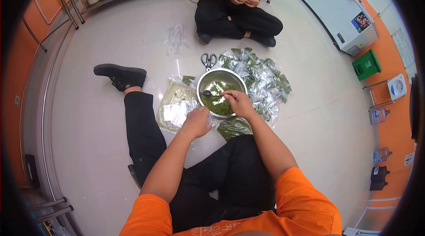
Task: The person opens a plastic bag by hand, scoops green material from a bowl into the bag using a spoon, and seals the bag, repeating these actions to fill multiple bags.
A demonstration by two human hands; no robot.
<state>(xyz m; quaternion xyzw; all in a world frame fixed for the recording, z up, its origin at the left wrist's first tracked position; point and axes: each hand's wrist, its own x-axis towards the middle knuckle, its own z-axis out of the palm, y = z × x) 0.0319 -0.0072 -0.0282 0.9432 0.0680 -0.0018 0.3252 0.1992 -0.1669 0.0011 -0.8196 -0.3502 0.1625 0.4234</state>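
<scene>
A metal bowl (243, 81) stands on the floor before me, with loose green shredded bits (215, 105) inside. My right hand (239, 103) is closed around the handle of a black spoon (207, 94), whose head is over the bowl's left inner side. Left of the bowl's near rim, my left hand (197, 122) is closed on a small clear plastic bag (214, 123); much of the bag is hidden by the fingers. Under and beyond that hand lies a large clear bag (167, 103) with pale contents. A bag of green material (235, 128) touches the bowl's near side.
Black-handled scissors (209, 61) lie behind the bowl. Many small clear packets with green contents (264, 76) are heaped to its right. Empty-looking clear bags (175, 39) lie farther back. A co-worker (239, 10) sits cross-legged opposite, hands together. A white chest freezer (327, 6) stands far right.
</scene>
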